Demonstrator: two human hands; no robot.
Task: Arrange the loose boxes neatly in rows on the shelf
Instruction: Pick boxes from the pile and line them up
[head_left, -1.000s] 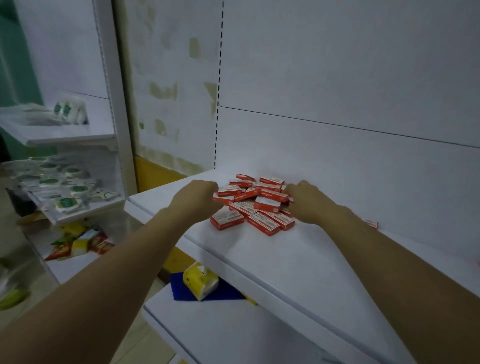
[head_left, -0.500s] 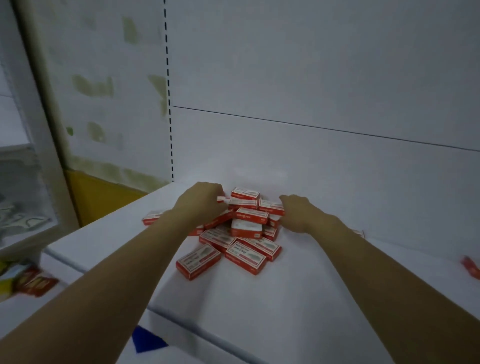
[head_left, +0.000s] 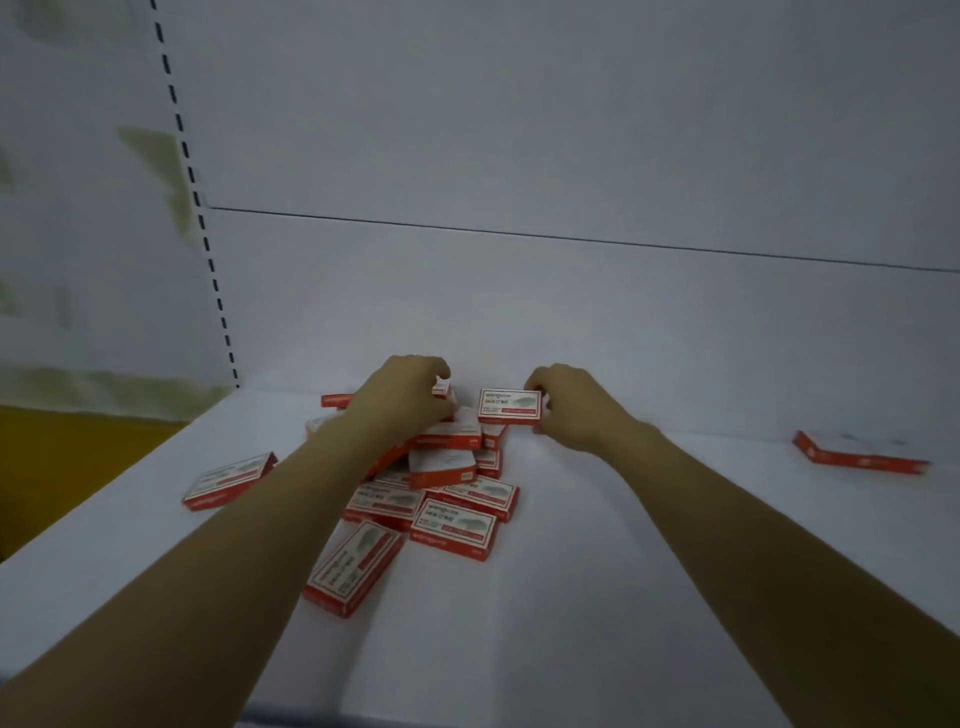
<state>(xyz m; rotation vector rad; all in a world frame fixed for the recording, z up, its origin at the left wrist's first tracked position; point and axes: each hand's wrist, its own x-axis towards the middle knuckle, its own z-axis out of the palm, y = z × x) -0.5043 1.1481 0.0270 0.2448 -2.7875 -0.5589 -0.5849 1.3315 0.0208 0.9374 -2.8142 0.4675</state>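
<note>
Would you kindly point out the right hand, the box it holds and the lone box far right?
Right hand (head_left: 574, 409): head view, back of hand.
Held box (head_left: 510, 407): head view, label face.
Lone box (head_left: 862, 446): head view, top face.

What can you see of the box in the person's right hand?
The box is a small flat red carton, seemingly cardboard, with a white label bearing dark print and a red strip. It looks closed. It is held up, label facing the camera, above the rear of the pile. The right hand pinches its right end.

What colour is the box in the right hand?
The box is red with a white printed face, gripped by the right hand; head view.
</note>
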